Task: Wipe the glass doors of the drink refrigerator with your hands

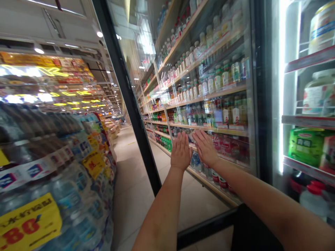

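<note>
Both of my hands lie against the glass of a black-framed fridge door point(133, 111), which stands swung out in front of me. Flat on the pane, with fingers stretched upward, is my left hand point(180, 151). Just right of it, my right hand point(205, 148) also has its palm toward the glass and its fingers extended, pointing up and left. The thumbs come close together. Neither hand holds anything. Rows of bottles on wooden shelves point(225, 89) show in the pane; whether seen through it or reflected, I cannot tell.
At right is the lit fridge interior point(295, 120), with a green pack point(306, 146) and red-capped bottles point(314, 198) on its shelves. Stacked water bottles point(70, 195) with a yellow price sign point(30, 223) stand at left. A tiled aisle point(128, 150) runs between.
</note>
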A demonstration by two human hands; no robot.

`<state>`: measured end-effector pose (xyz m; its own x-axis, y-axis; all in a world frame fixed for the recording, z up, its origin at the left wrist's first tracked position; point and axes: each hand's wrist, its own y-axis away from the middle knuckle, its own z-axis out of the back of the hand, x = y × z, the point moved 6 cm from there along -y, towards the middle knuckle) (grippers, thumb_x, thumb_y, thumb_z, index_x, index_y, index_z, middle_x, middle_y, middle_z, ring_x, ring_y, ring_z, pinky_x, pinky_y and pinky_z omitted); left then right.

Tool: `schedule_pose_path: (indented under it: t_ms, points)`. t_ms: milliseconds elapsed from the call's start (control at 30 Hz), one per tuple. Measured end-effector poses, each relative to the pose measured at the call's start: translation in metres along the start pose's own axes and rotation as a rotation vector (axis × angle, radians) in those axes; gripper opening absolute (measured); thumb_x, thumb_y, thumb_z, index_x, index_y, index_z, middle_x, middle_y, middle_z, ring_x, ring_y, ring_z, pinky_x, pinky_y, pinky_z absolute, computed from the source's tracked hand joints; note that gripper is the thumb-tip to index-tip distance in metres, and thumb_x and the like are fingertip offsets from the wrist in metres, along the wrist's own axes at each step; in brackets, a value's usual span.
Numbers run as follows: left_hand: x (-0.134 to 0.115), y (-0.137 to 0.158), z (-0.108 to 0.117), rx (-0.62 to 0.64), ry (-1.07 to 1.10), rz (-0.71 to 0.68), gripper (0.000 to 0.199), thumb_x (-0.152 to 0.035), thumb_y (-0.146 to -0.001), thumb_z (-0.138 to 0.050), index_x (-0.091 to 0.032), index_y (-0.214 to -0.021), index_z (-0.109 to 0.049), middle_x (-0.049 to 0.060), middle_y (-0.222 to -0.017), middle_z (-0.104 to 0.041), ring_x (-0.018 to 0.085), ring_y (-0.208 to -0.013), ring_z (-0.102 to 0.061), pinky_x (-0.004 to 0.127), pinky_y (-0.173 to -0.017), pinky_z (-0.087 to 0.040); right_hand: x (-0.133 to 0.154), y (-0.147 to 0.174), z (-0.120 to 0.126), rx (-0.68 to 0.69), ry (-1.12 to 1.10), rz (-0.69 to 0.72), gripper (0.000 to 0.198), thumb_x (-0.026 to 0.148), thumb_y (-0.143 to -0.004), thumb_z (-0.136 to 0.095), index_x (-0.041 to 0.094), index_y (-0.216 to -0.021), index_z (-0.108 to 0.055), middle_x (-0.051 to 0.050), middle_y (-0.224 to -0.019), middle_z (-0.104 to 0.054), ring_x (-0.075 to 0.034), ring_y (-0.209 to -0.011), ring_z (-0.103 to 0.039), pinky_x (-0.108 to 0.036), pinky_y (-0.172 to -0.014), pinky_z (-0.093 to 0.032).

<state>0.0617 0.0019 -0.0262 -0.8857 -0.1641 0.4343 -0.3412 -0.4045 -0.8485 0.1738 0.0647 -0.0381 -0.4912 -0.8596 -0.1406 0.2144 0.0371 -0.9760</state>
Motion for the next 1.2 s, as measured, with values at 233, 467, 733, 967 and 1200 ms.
schedule_pose_path:
  t_ms: [233,467,733,967,1200]
  points:
    - [0.001,-0.001,-0.001,0.023,0.018,0.009,0.068,-0.034,-0.101,-0.046,-0.002,-0.157,-0.024,0.017,-0.164,-0.015,0.031,-0.154,-0.002,0.05,-0.126,-0.023,0.001,0.006,0.0,0.016,0.013,0.003,0.064,0.016,-0.098,-0.042,0.023,-0.16,-0.027,-0.01,-0.156,-0.046,-0.027,-0.153,-0.026,-0.052,-0.12,-0.033]
    - [0.0,0.0,0.0,0.007,0.008,0.009,0.067,-0.034,-0.101,-0.046,-0.001,-0.156,-0.026,0.017,-0.164,-0.016,0.031,-0.154,0.0,0.05,-0.127,-0.022,-0.01,-0.033,0.006,0.004,0.002,-0.096,0.055,0.02,-0.1,-0.038,0.023,-0.156,-0.035,-0.008,-0.157,-0.045,-0.025,-0.151,-0.03,-0.053,-0.121,-0.029]
    - [0.0,0.0,-0.001,0.038,0.022,0.019,0.069,-0.035,-0.1,-0.047,-0.002,-0.157,-0.024,0.017,-0.164,-0.015,0.031,-0.154,-0.002,0.052,-0.127,-0.02,-0.014,-0.042,0.009,-0.053,-0.05,-0.122,0.055,0.02,-0.101,-0.033,0.022,-0.157,-0.033,-0.009,-0.159,-0.041,-0.024,-0.154,-0.024,-0.053,-0.123,-0.027]
    - [0.002,0.0,-0.002,0.037,0.045,0.02,0.071,-0.034,-0.1,-0.048,-0.003,-0.158,-0.022,0.017,-0.163,-0.016,0.031,-0.154,-0.004,0.052,-0.126,-0.023,-0.014,-0.028,0.007,-0.013,-0.067,-0.099,0.056,0.022,-0.102,-0.034,0.023,-0.158,-0.033,-0.009,-0.158,-0.042,-0.025,-0.154,-0.024,-0.054,-0.123,-0.029]
    - [0.001,0.0,-0.002,0.048,0.045,0.025,0.07,-0.033,-0.1,-0.047,-0.003,-0.158,-0.021,0.017,-0.164,-0.016,0.031,-0.154,-0.004,0.052,-0.126,-0.022,-0.012,-0.02,0.005,-0.025,-0.043,-0.054,0.058,0.018,-0.1,-0.037,0.022,-0.158,-0.031,-0.01,-0.158,-0.042,-0.026,-0.154,-0.023,-0.055,-0.122,-0.031]
